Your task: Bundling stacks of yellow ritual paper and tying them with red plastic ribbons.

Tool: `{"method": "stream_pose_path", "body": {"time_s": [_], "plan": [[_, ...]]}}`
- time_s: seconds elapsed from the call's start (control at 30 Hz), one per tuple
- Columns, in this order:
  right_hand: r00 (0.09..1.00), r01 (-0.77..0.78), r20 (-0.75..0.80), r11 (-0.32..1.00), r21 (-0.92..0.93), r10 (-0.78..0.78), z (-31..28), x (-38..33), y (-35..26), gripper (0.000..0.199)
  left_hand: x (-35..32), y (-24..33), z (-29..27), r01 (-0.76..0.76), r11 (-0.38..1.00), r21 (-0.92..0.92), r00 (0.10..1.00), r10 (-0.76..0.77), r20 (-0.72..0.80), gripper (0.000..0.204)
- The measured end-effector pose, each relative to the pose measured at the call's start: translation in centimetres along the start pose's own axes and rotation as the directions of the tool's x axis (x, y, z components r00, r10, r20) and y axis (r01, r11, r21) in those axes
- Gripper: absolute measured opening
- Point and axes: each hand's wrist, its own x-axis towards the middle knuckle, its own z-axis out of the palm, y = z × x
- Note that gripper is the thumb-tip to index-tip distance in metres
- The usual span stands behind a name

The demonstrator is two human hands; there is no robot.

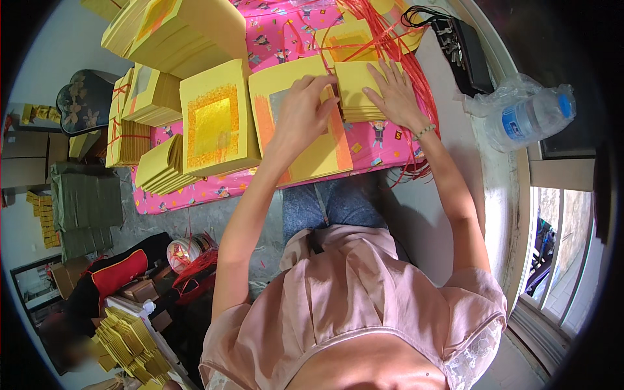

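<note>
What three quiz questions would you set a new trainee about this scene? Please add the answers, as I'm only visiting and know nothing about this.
1. Multiple choice: what do the fingers of the person's right hand rest on?
A) a black bag
B) a stack of yellow paper
C) blue jeans

2. True or false: the clear bottle at the right of the picture has a blue cap.

3. Fill in the missing word: the main colour of the patterned tablecloth is ____.

Key: 1. B; 2. True; 3. pink
</note>
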Motion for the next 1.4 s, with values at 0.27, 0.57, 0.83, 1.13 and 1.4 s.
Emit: {"method": "stream_pose_path", "body": {"time_s": [0.27,0.57,0.83,1.13,1.4], "plan": [[0.999,-0.035,0.039,0.99,0.136,0.03,-3.2,1.2,-0.5,0.059,-7.9,-0.2,-3.5,0.177,0.983,-0.048,0.984,-0.177,-0.007,0.022],[0.963,0.268,-0.092,0.84,0.472,-0.255,-10.2,-0.3,-5.7,0.033,-12.0,0.3,-4.3,0.111,0.989,0.1,0.994,-0.11,-0.016,0.038],[0.862,0.424,0.012,0.735,0.529,-0.506,-11.1,-4.5,-9.4,0.044,-13.3,-0.5,-3.7,0.031,0.99,0.138,0.999,-0.033,0.007,0.051],[0.83,0.531,-0.114,0.71,0.463,-0.546,-10.5,-5.2,-9.3,0.029,-13.5,-1.1,-3.8,0.012,0.987,0.162,1.0,-0.014,0.013,0.05],[0.866,0.396,0.005,0.692,0.604,-0.501,-11.1,-4.4,-9.8,0.015,-13.4,-1.1,-3.8,0.007,0.989,0.147,1.0,-0.009,0.011,0.048]]}}
